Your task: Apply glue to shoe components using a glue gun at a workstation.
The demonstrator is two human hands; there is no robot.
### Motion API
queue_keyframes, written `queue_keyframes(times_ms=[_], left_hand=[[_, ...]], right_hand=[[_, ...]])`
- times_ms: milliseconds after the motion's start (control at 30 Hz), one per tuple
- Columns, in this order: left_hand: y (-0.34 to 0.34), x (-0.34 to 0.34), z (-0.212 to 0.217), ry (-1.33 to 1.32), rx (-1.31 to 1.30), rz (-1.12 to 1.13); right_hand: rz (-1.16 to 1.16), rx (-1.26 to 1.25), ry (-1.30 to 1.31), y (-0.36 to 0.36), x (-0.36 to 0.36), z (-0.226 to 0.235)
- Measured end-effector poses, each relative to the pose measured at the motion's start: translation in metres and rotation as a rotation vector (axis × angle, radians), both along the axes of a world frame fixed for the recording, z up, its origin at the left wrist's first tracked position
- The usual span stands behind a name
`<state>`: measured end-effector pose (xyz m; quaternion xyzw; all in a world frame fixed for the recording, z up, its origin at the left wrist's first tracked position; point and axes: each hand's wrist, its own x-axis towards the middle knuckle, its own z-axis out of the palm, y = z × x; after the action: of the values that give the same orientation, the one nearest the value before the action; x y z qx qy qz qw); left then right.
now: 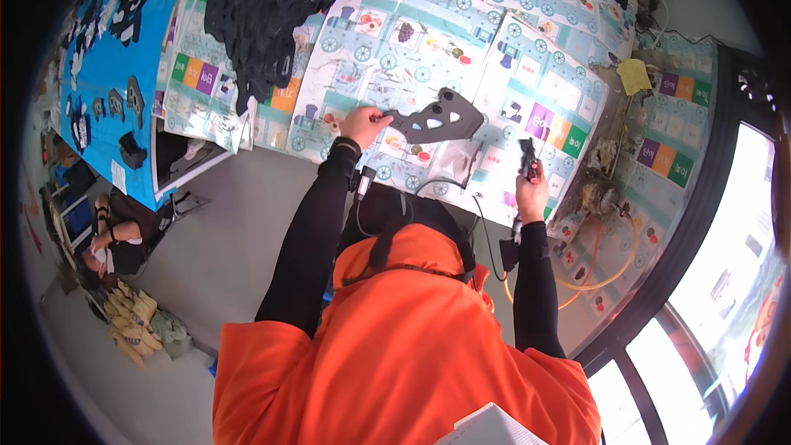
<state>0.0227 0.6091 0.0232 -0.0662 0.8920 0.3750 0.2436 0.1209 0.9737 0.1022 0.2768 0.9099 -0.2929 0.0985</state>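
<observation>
A flat dark grey part (468, 119) with several triangular cut-outs and round dark spots lies on the sheet-covered table in front of me. My left hand (361, 127) is closed in a pinch on its narrow left end. To the right of the part, my right hand (532, 193) grips a slim dark hand tool (526, 153), whose tip points away from me. What kind of tool it is I cannot make out. Tool and part are apart. The lower portion of the tool is hidden by my fingers.
Similar dark parts form a heap (272, 12) at the far left. A blue table (111, 74) at left carries more dark pieces. A yellow hose (633, 257) loops at right, by a yellow cloth (634, 77). Another person (124, 235) sits at left near beige gloves (132, 321).
</observation>
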Motion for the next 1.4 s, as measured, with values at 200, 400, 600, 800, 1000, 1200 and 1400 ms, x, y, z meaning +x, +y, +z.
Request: queue_keyframes(times_ms=[200, 400, 600, 800, 1000, 1200, 1400], left_hand=[[0.009, 0.001, 0.003, 0.021, -0.039, 0.027], [0.012, 0.000, 0.002, 0.014, -0.092, 0.006], [0.012, 0.002, -0.006, -0.089, -0.093, 0.082], [0.015, 0.004, -0.003, 0.065, -0.114, 0.053], [0.015, 0.005, -0.005, 0.070, -0.091, 0.077], [0.014, 0.004, -0.003, 0.055, -0.104, 0.064], [0.015, 0.004, -0.002, 0.053, -0.104, 0.065]], right_hand=[[0.068, -0.805, -0.302, -0.093, -0.027, 0.034], [0.216, -0.636, -0.247, -0.135, -0.046, 0.024], [0.135, -0.650, -0.273, -0.144, -0.057, 0.034], [0.141, -0.584, -0.277, -0.142, -0.058, 0.020], [0.204, -0.547, -0.177, -0.140, -0.052, 0.002], [0.186, -0.532, -0.199, -0.140, -0.054, 0.004], [0.181, -0.590, -0.233, -0.142, -0.054, 0.011]])
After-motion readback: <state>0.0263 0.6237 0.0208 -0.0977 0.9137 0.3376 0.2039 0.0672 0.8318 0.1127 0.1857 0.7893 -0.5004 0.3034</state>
